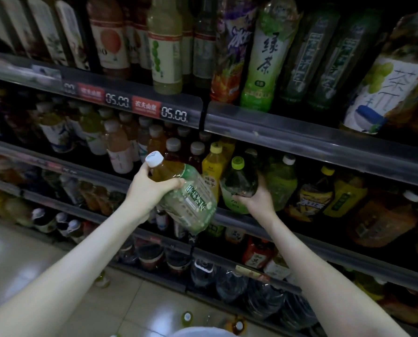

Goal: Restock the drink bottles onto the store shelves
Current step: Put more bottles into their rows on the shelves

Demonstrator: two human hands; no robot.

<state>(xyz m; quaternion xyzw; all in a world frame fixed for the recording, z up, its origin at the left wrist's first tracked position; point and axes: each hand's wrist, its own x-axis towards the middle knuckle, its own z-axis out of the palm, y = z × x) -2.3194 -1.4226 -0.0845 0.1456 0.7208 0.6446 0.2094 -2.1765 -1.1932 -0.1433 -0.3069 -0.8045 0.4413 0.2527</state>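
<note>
Across dim aisle, stocked shelves [300, 139] fill view. Tea bottle [191, 200], white cap, tilted in air before middle shelf, its shoulder clamped in left hand [149, 190]. Right hand [257, 200] curled round dark bottle [239, 183], green cap, at middle shelf front.

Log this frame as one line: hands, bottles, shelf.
left hand: grips white-capped bottle, tilted, off shelf | right hand: grips green-capped bottle at shelf front | step: shelving, not yet done

The left hand [149, 188] grips a tilted tea bottle [186, 193] near the shelf [300, 229]. The right hand [256, 198] holds a green-capped bottle [239, 183] standing there.
</note>
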